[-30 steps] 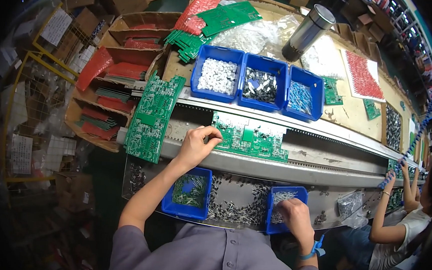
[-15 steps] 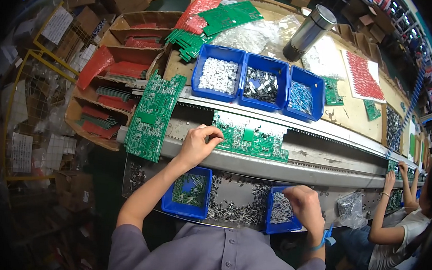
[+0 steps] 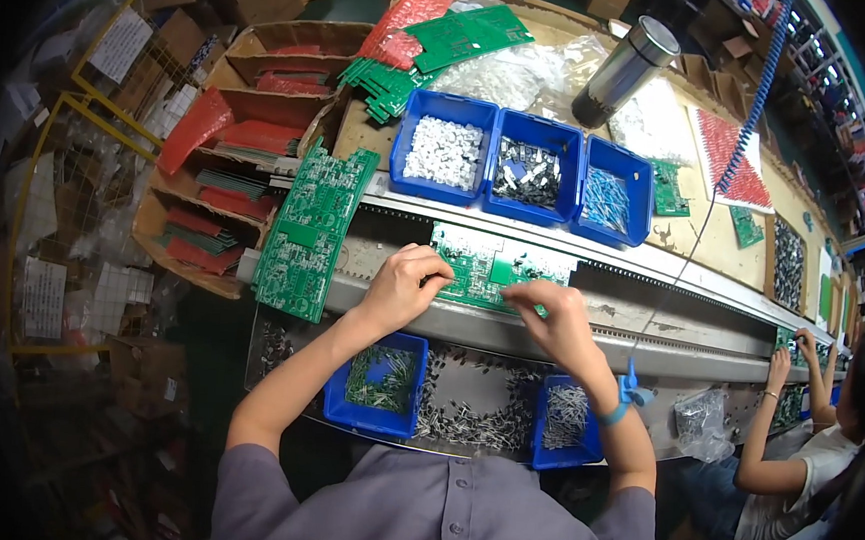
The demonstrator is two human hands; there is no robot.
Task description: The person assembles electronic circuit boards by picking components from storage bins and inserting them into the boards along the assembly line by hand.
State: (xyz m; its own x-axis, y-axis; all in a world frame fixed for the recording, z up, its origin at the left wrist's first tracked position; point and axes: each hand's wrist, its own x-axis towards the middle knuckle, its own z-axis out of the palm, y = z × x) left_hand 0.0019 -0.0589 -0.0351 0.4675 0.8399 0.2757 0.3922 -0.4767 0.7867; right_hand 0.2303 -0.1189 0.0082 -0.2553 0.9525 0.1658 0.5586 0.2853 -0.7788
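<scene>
A green circuit board [image 3: 501,267] lies in the rail track in front of me, with small dark parts on it. My left hand [image 3: 406,284] is at its left end, thumb and fingers pinched together; whatever lies between the tips is too small to make out. Over the board's near right part my right hand [image 3: 552,321] is also pinched, and its fingertips hide what they may hold. A blue wrist strap [image 3: 624,399] with a coiled cord circles my right wrist. A second green board [image 3: 313,230] lies across the rails to the left.
Behind the rail stand blue bins of white connectors [image 3: 443,152], black-and-white parts [image 3: 528,171] and blue parts [image 3: 606,200]. Nearer me are a bin of green-bodied parts [image 3: 381,379], loose components [image 3: 472,423] and a bin of leaded parts [image 3: 567,416]. A steel flask [image 3: 627,71] stands behind; a co-worker [image 3: 801,456] sits right.
My right hand has moved from the near right bin up and left to the board, its strap cord following. My left hand stays pinched at the board's left end.
</scene>
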